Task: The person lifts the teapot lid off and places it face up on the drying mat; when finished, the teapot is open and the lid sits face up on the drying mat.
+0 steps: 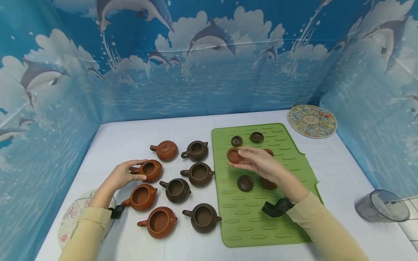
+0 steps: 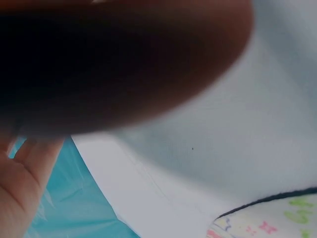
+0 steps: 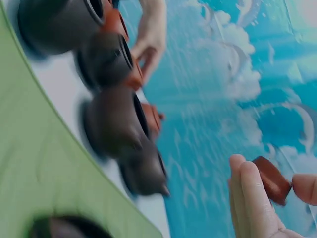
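Note:
On the left, my left hand [image 1: 121, 175] has its thumb and fingers at the handle of a lidless reddish-brown teapot [image 1: 154, 175]. Its dark, blurred body [image 2: 148, 94] fills much of the left wrist view. My right hand [image 1: 259, 164] pinches a small reddish-brown teapot lid [image 1: 232, 156] over the green mat, its hollow side showing in the head view. In the right wrist view the lid [image 3: 271, 179] sits between thumb and fingers. Behind the left hand's teapot stands a reddish teapot with its lid on [image 1: 167, 150]; two lidless reddish ones [image 1: 150, 197] stand nearer the front.
Several dark brown lidless teapots [image 1: 204, 226] stand beside the green mat [image 1: 235, 232]. Dark lids [image 1: 245, 183] and reddish ones, partly hidden by the right arm, lie on it. A patterned round mat [image 1: 312, 121], a clear cup [image 1: 369, 208] and a floral disc [image 1: 70, 221] lie around the edges.

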`<state>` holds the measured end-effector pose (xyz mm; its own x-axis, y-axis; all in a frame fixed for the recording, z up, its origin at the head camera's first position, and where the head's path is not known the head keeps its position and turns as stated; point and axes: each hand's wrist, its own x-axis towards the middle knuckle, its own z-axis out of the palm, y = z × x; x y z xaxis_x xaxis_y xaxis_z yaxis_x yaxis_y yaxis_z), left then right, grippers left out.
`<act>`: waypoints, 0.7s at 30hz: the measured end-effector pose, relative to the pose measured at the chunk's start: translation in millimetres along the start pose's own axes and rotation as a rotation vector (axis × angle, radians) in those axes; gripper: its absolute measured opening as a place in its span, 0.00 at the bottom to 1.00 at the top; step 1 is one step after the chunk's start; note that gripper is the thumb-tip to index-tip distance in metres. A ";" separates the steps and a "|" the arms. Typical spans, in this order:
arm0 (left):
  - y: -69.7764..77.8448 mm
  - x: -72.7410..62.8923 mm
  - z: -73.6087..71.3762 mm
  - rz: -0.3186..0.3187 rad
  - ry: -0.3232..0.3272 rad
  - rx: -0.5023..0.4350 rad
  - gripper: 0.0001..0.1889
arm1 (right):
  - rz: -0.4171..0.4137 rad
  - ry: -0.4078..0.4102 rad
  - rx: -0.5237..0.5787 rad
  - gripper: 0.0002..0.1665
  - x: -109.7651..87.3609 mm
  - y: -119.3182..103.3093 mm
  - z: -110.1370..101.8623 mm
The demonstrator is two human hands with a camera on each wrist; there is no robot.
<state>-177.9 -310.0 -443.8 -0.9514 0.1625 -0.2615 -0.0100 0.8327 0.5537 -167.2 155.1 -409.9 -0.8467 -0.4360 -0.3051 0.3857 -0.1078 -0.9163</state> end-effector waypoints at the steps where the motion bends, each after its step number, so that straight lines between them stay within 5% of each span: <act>1: -0.1 0.2 -0.1 0.001 0.000 0.001 0.39 | -0.011 0.019 -0.013 0.37 -2.9 -4.1 -6.7; 10: -0.8 1.6 0.0 -0.003 0.000 -0.002 0.39 | -0.045 0.284 -0.222 0.45 -8.6 -37.8 -81.3; 21: -1.0 0.8 0.4 -0.001 0.000 -0.004 0.39 | -0.017 0.536 -0.513 0.39 13.9 -20.2 -150.0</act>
<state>-178.5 -310.5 -444.9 -0.9514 0.1618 -0.2621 -0.0120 0.8307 0.5565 -241.7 285.3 -434.5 -0.9645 0.0719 -0.2540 0.2620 0.3780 -0.8880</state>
